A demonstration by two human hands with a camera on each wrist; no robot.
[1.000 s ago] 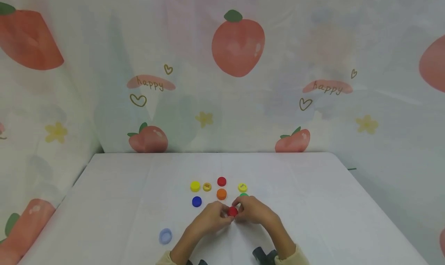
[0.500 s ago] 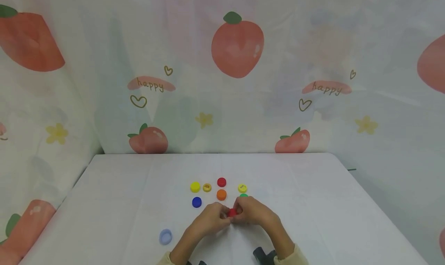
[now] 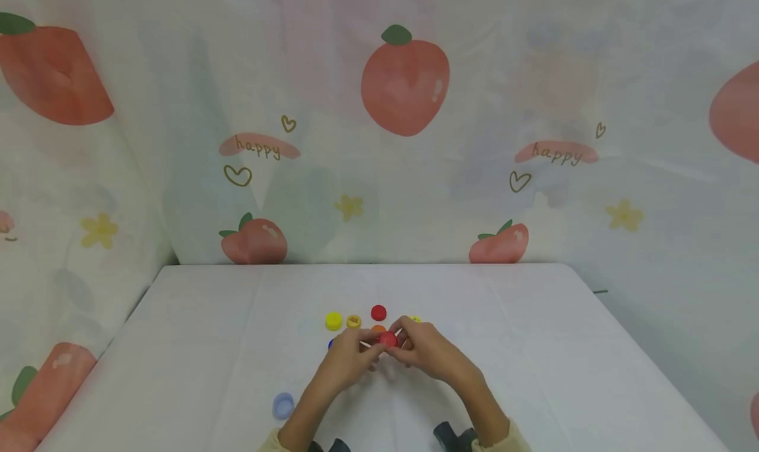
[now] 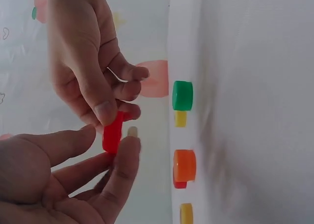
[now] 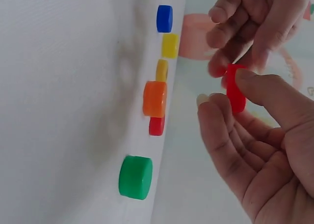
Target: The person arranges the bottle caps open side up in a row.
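Observation:
A red bottle cap (image 3: 388,339) is up off the table between both hands. My right hand (image 5: 274,150) pinches it, the thumb pressed on one face and the fingers behind it. My left hand (image 4: 73,184) is right beside the cap with fingers spread and loosely bent; its thumb stands apart from the cap and a fingertip reaches the cap's edge. Behind the hands lie an orange cap (image 5: 155,99), a blue cap (image 5: 165,18) and a green cap (image 5: 136,177). The hands hide the green one in the head view.
Farther back on the white table (image 3: 196,346) lie another red cap (image 3: 378,313), a bright yellow cap (image 3: 334,321) and a darker yellow cap (image 3: 354,321). A second bright yellow cap (image 3: 416,319) is partly covered. A pale blue cap (image 3: 283,406) lies left of my left forearm.
Both hands have risen from the table and moved slightly forward and left with the red cap. They now cover the green cap and most of the blue and orange ones in the head view.

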